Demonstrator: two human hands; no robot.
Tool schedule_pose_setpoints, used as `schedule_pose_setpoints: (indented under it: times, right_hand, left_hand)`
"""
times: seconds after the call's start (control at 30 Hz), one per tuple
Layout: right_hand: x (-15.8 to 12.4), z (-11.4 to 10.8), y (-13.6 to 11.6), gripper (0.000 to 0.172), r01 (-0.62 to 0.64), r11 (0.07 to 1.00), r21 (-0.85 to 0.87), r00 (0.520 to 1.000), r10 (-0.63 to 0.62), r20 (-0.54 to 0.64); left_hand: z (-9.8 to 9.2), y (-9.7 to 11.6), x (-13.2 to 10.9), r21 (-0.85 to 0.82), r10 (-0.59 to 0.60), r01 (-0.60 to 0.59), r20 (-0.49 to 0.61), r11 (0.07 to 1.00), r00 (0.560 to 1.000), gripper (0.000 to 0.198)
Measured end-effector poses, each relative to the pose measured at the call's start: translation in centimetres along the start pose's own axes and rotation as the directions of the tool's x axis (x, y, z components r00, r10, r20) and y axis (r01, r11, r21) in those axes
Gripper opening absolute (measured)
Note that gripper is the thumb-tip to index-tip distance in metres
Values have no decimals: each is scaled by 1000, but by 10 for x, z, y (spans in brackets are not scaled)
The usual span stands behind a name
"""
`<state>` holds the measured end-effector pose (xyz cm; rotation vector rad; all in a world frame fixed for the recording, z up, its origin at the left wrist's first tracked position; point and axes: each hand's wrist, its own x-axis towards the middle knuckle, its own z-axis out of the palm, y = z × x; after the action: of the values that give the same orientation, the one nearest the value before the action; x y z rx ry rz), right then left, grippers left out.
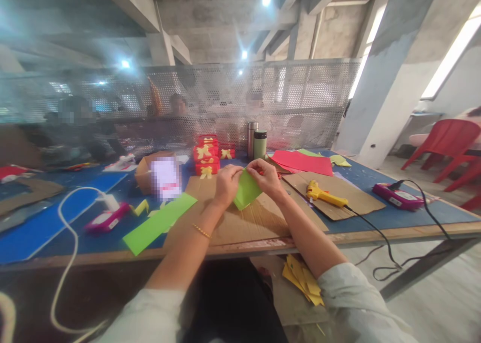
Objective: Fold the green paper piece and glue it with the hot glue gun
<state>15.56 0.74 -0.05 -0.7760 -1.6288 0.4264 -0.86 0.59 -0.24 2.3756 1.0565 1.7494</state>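
Between my two hands hangs a folded piece of green paper [247, 192], held up over a sheet of brown cardboard [263, 225]. My left hand [227, 184] pinches its upper left edge. On the other side, my right hand [267, 179] grips the upper right edge, with the fingertips of both hands close together at the top. A longer strip of bright green paper [160, 224] lies to the left, partly on the cardboard. Right of my hands, a yellow glue gun [325, 195] rests on another cardboard piece [361, 203].
Small red boxes with yellow bows [206, 155] are stacked at the back, near a green flask [260, 145] and a steel flask [251, 132]. Red paper [302, 161] lies back right. Purple power strips [397, 197] sit on both sides, with trailing cords. A perforated screen [300, 102] stands behind.
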Motion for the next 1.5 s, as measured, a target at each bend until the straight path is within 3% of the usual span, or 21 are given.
schedule_pose_setpoints:
  times: [0.3,0.47,0.6,0.8,0.97,1.1,1.17,1.23,1.37,1.5]
  right_hand:
    - [-2,3,0,13,75,996,-47,997,-74,19]
    - [0,0,2,16,120,988,-95,991,-125,-52]
    - [2,-4,0,16,181,972,-153,983,-184,-8]
    - [-1,-3,3,32,129,985,-117,990,-122,67]
    - [-3,-3,-3,35,172,982,-82,984,-168,60]
    - [-1,-7,-11,35,238,962,-136,971,-236,25]
    - [1,-10,-12,30,270,953,-137,963,-267,40]
    - [1,-13,-14,20,297,943,-147,955,-297,23]
    - [0,-17,-22,14,340,924,-177,925,-362,-117]
    - [-2,-18,-28,12,338,931,-139,925,-356,-135]
  left_hand:
    - [2,2,0,-149,-167,164,-7,975,986,13]
    - [2,0,1,-197,-234,227,-14,954,972,13]
    - [0,1,1,-186,-231,224,-15,957,973,14]
    - [-1,6,-4,-77,-133,133,1,988,991,18]
    - [0,6,-3,-230,-216,221,48,948,975,25]
    - [-1,6,1,-315,-217,244,120,917,969,20]
    - [-3,7,3,-304,-190,207,85,930,978,16]
    - [-7,8,5,-265,-120,110,-19,958,993,13]
    - [-15,14,8,-113,98,-121,-188,986,977,13]
    - [-16,15,7,23,189,-189,-218,982,958,16]
